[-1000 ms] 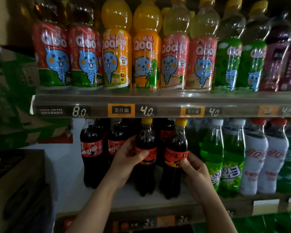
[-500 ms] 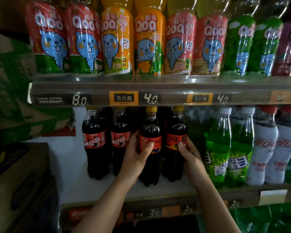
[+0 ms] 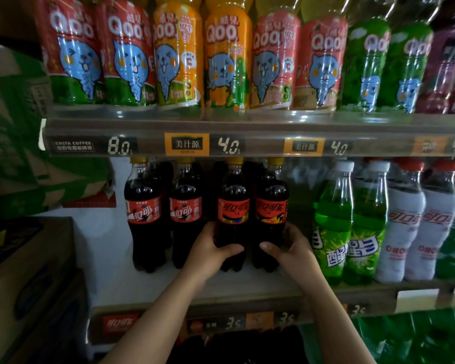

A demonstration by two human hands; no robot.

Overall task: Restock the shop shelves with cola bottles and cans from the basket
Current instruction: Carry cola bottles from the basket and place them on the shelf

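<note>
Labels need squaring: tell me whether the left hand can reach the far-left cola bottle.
Probably yes: the far-left cola bottle stands in front, unblocked, though the left hand grips the third cola bottle.

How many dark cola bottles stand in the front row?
4: far-left bottle, second bottle, third bottle gripped by the left hand, fourth bottle by the right hand. More may hide behind.

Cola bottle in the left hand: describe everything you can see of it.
The dark clear-plastic cola bottle has a yellow cap and an orange-red label with white lettering. It stands upright on the lower shelf, third from the left in the front row. The left hand grips its lower body, thumb in front; a matching bottle stands beside it.
</note>
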